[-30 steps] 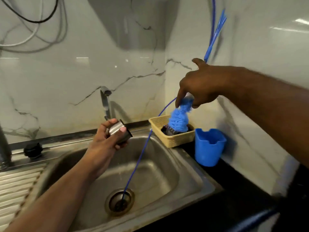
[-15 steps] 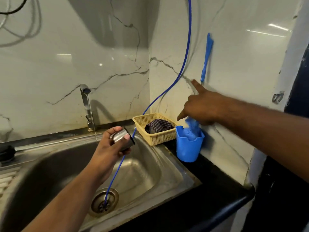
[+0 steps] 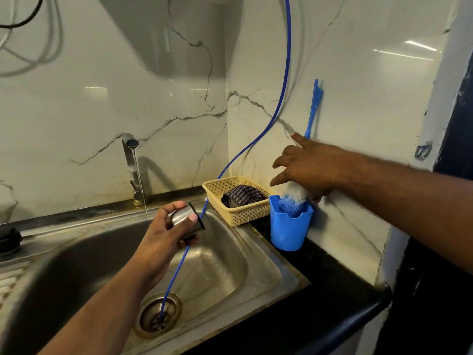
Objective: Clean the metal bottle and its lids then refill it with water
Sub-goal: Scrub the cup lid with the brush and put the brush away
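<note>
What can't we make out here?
Head view only.
Brush head: mostly hidden by right hand and blue cup; grip unclear.
Metal lid: partly covered by left hand; inside unseen.
Black thing, left edge: cut off, blurred.
Bottle: not in frame.

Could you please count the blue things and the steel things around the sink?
Blue: 3 (cup, brush, hose)
Steel: 3 (lid, tap, sink)
Total: 6
</note>
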Action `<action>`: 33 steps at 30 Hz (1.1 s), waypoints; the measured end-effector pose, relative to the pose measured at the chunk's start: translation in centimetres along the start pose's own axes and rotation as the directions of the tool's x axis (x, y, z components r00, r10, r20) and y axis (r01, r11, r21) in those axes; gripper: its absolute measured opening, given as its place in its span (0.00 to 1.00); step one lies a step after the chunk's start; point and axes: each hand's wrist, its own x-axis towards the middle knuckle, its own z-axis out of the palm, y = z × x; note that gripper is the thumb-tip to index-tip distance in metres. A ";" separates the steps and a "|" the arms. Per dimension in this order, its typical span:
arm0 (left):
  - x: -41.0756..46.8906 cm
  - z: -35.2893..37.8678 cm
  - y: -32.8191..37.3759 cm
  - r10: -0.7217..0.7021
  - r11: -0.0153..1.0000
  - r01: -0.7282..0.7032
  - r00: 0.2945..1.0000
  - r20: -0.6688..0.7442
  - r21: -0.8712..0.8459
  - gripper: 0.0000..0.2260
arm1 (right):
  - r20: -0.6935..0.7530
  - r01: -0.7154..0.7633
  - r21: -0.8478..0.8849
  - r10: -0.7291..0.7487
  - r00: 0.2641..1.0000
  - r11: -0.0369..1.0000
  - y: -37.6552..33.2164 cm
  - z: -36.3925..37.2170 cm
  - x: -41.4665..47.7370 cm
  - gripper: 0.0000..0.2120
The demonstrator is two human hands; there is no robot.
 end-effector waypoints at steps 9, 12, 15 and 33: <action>0.2 -1.1 0.1 0.005 1.000 -0.005 1.000 -0.023 -0.001 0.25 | 0.007 0.007 -0.022 -0.007 1.000 1.000 0.7 -2.9 -0.1 0.48; 0.7 -2.1 0.0 0.005 0.998 -0.009 0.997 -0.078 -0.055 0.21 | -0.045 -0.012 0.048 0.014 0.999 0.999 1.0 -4.7 0.5 0.49; 1.5 -3.2 -0.1 -0.025 0.993 0.007 0.988 -0.154 -0.115 0.20 | -0.183 0.003 0.169 0.029 0.983 0.986 0.4 -6.7 1.8 0.47; 3.4 -9.1 -1.9 -0.223 0.972 0.153 0.841 -0.493 -0.180 0.20 | -0.164 0.190 0.767 0.098 0.981 -0.613 -24.4 -9.1 21.7 0.28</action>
